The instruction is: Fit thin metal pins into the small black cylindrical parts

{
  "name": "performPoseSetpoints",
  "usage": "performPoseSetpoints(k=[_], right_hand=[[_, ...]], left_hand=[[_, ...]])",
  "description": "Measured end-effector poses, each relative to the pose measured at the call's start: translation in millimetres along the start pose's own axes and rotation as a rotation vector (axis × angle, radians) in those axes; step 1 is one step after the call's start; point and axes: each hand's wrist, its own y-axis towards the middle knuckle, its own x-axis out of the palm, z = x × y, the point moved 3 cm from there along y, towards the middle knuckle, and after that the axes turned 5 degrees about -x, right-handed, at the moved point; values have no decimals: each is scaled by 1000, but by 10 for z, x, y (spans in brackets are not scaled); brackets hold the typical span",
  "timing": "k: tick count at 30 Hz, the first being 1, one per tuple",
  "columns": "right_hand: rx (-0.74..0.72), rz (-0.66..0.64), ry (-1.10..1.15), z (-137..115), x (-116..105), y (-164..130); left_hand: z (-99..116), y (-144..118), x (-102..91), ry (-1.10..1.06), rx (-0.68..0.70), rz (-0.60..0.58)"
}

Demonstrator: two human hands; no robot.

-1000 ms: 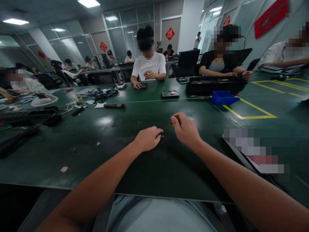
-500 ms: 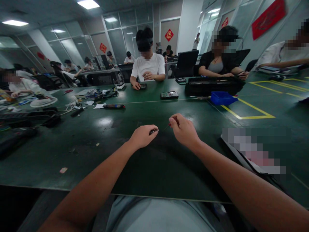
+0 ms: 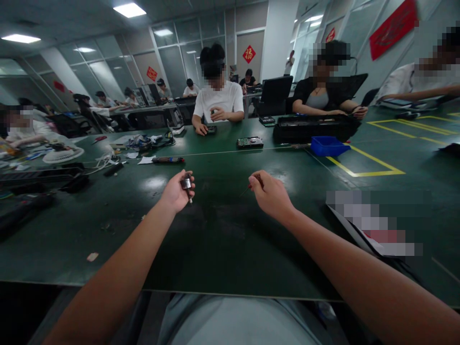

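My left hand (image 3: 176,194), palm turned up, has its fingers curled round a small silver cylindrical part (image 3: 186,183). It looks like a little motor, with a dark end and a thin shaft pointing down. Across a gap to the right, my right hand (image 3: 269,191) is closed around a thin screwdriver (image 3: 246,190). A bit of its red handle shows at the fingertips, and its slim blade points left and down, touching nothing that I can make out. The fingers hide most of the handle. Both hands are above the dark green table (image 3: 223,254).
Beyond my hands lie a hard drive (image 3: 250,142), a dark pen-shaped tool (image 3: 168,160) and a blue bin (image 3: 329,146). A long black casing (image 3: 316,128) sits behind the bin. Cables (image 3: 143,142) are heaped at left. Co-workers sit across the table.
My left hand has moved left, away from my right hand, and turned palm up, bringing the silver part into view. My right hand stays nearly in place with the screwdriver.
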Motion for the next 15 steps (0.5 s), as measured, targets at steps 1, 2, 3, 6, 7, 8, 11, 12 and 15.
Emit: performPoseSetpoints(k=[1,2,3,6,7,8,11,12,15], right_hand=[[0,0,0,5,2,0],[0,0,0,12,6,0],[1,1,-1,19,10,1],[-4,1,0,40,28,5],[-6,4,-1,45,34,8],[-8,7,-3,49,39,10],[-6,9,-8,58,51,13],[-3,7,-6,60,54,12],[4,-5,-2,63,59,8]], left_hand=[[60,1,-82,-14,5,34],[124,3,-171,-23,16,69],[191,5,-264,-32,32,104],[408,-13,-560,-65,94,200],[483,-30,-660,-75,116,227],[556,-53,-758,-85,136,251],[757,-148,-1041,-113,191,320],[816,-185,-1135,-123,210,348],[976,-295,-1433,-140,283,456]])
